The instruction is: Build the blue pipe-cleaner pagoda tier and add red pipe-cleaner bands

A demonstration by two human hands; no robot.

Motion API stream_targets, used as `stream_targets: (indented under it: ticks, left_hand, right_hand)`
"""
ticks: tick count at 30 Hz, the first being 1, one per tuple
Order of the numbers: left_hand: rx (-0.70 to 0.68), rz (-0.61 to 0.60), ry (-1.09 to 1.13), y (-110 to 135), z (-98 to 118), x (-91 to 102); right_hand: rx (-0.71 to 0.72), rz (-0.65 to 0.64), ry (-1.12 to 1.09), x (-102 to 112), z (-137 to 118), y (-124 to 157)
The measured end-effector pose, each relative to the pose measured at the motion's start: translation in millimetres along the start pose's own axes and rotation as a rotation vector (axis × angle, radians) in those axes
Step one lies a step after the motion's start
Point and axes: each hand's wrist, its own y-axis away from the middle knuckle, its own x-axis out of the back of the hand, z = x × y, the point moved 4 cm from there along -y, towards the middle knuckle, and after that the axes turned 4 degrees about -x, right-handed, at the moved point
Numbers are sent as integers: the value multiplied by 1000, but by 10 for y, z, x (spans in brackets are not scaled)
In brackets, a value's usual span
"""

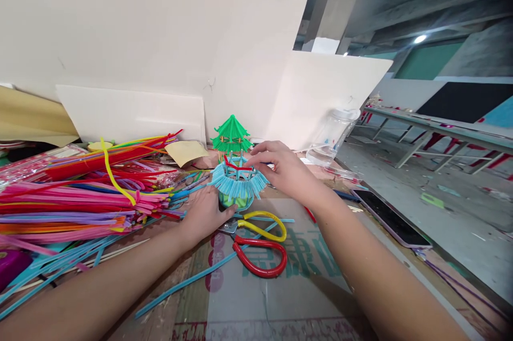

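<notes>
A small pagoda model (240, 186) of pipe cleaners stands upright, with a green pointed roof (231, 135) above a flared light-blue lower roof. My left hand (202, 212) grips its round base from the left, thumb in front and the other fingers partly hidden. On the upper level runs a bent red pipe cleaner (237, 168). At its right end the fingertips of my right hand (282, 167) close on it. Scissors (260, 258) with one yellow and one red handle lie just in front of the model, blades partly hidden near my left thumb.
Bundles of coloured pipe cleaners (80, 204) cover the left side. A loose blue pipe cleaner (184, 282) lies in front. White boards (160, 36) stand behind. To the right are a clear plastic jar (331, 138) and a phone (390, 218) near the table's edge.
</notes>
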Motion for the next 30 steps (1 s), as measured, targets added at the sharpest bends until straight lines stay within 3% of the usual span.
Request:
stream_targets:
  ticks: [18,30]
  left_hand:
    - [14,-2,0,5,2,-5]
    - [16,-3,-46,6,5,-1]
  right_hand:
    - [57,-1,78,-88,-12,4]
    - [118,64,44,-80,-67,4]
